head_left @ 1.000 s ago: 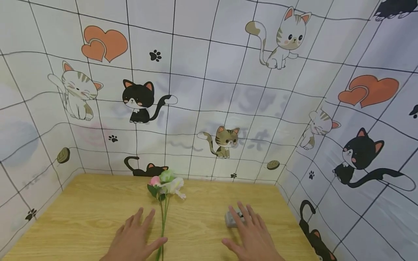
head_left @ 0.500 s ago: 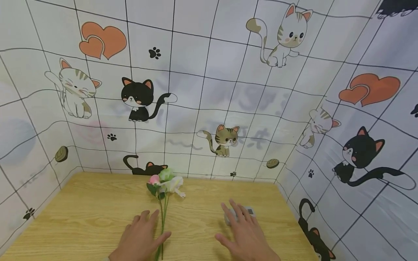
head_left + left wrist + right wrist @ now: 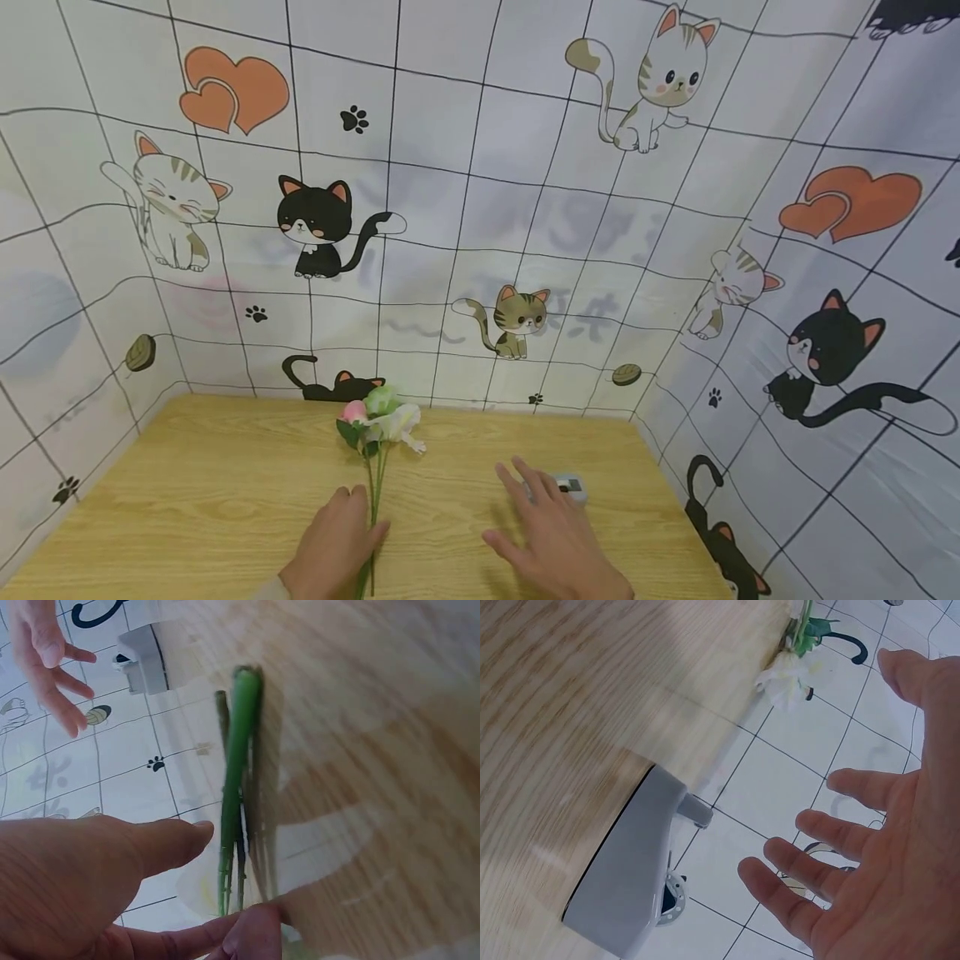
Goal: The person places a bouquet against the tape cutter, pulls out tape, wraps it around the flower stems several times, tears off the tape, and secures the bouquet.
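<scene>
A small bunch of artificial flowers, pink, green and white, lies on the wooden table with its green stems pointing toward me. My left hand curls round the stems low down. In the left wrist view the thumb and a fingertip sit on either side of the stems. My right hand hovers with fingers spread, holding nothing, just left of a small grey device. The right wrist view shows the device apart from the fingers.
Sheets printed with cartoon cats wall the table at the back and on both sides. Bare wood lies to the left of the flowers and between the two hands.
My left hand has gone from lying flat beside the stems to curling round them. The right hand slid left off the grey device, which now shows at its right.
</scene>
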`<state>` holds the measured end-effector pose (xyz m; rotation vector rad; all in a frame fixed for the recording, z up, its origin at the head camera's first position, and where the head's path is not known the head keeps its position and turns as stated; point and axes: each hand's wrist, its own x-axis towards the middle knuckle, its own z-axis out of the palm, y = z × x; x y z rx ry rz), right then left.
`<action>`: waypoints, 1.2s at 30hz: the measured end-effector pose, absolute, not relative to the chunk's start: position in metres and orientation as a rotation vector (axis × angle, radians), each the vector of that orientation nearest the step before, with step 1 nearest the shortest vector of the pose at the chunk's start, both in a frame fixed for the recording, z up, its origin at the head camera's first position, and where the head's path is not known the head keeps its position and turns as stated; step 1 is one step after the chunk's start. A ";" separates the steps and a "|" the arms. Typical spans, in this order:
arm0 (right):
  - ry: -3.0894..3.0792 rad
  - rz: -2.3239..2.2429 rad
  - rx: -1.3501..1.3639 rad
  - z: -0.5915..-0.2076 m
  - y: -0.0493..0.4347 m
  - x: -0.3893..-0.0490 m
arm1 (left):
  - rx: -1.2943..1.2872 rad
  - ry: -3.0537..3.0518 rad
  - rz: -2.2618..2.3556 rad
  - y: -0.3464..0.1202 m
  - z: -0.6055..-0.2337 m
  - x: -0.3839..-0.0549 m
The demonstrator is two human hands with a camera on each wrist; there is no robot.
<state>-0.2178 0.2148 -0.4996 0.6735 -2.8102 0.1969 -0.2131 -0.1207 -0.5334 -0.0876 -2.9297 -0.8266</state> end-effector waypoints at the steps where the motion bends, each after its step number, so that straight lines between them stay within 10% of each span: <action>1: -2.806 0.190 0.680 -0.498 0.214 -0.218 | -0.074 -2.932 -0.833 -0.120 -0.533 -0.215; 36: -2.856 0.250 0.811 -0.490 0.200 -0.215 | -0.052 -2.886 -1.050 -0.116 -0.533 -0.219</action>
